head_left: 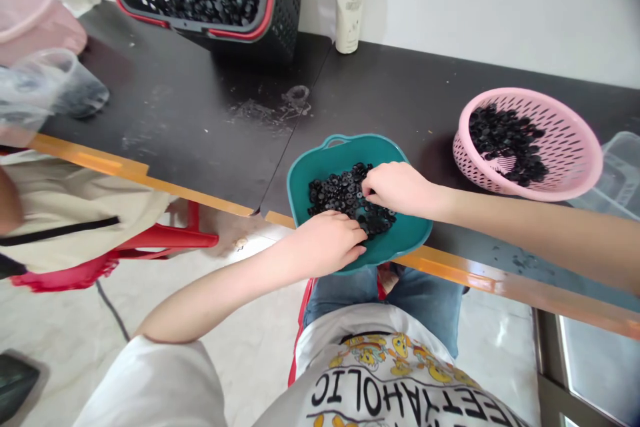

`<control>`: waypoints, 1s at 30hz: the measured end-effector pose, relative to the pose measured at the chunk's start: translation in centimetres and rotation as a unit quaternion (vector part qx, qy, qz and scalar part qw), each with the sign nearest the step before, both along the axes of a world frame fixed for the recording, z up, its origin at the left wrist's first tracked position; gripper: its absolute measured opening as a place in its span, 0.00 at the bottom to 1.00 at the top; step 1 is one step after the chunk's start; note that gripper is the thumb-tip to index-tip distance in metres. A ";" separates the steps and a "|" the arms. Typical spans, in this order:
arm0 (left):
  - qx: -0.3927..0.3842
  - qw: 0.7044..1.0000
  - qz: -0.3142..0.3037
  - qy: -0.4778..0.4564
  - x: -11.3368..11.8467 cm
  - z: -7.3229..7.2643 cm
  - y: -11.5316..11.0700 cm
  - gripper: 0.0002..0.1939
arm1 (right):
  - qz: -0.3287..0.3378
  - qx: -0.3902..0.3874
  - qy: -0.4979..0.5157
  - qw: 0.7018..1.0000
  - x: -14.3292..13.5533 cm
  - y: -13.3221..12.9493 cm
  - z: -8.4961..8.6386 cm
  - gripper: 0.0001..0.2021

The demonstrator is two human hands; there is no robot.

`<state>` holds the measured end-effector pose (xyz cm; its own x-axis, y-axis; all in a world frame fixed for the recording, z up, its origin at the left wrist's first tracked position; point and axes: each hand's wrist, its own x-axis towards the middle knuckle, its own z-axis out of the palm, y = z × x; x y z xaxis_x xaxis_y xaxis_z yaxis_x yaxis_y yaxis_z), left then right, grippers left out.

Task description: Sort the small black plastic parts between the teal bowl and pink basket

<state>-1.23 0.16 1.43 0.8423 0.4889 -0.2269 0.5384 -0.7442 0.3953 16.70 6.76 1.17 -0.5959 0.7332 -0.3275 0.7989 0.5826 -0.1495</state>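
Observation:
A teal plastic basin [345, 151] sits at the front edge of the dark table, partly over it. Inside lies a heap of small black ring-like parts [340, 192], several with a hole in the middle. My left hand [331, 241] reaches over the near rim, its fingers curled down at the parts with thumb and forefinger close together. From the right, my right hand [397, 188] dips into the basin, fingers bent in a pinch among the parts. Whatever either set of fingertips holds is hidden or too small to name.
A pink basket [565, 140] with black parts stands right, beside a clear container [623, 170]. A black crate [285, 20] of similar parts and a white bottle [350, 10] stand at the back. Plastic tubs [45, 13] and a seated person [75, 207] are left.

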 end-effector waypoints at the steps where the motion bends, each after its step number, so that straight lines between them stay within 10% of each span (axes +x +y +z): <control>1: -0.002 1.000 0.004 0.000 -0.1 0.1 -0.1 0.14 | 0.008 0.014 -0.027 1.000 0.0 0.0 -0.2 0.10; 19: -0.005 0.999 0.031 0.002 -0.4 0.0 -0.6 0.15 | 0.208 0.064 -0.070 0.973 0.4 1.2 -1.6 0.10; 30: 0.010 0.999 0.034 -0.011 -0.5 -0.4 -0.7 0.14 | 0.196 0.062 -0.064 0.977 0.8 1.2 -2.3 0.10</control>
<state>-1.70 -0.54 1.07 0.8112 0.5499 -0.1989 0.5800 -0.7131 0.3937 17.46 8.00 -1.10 -0.7994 0.4949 -0.3406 0.5177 0.8551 0.0274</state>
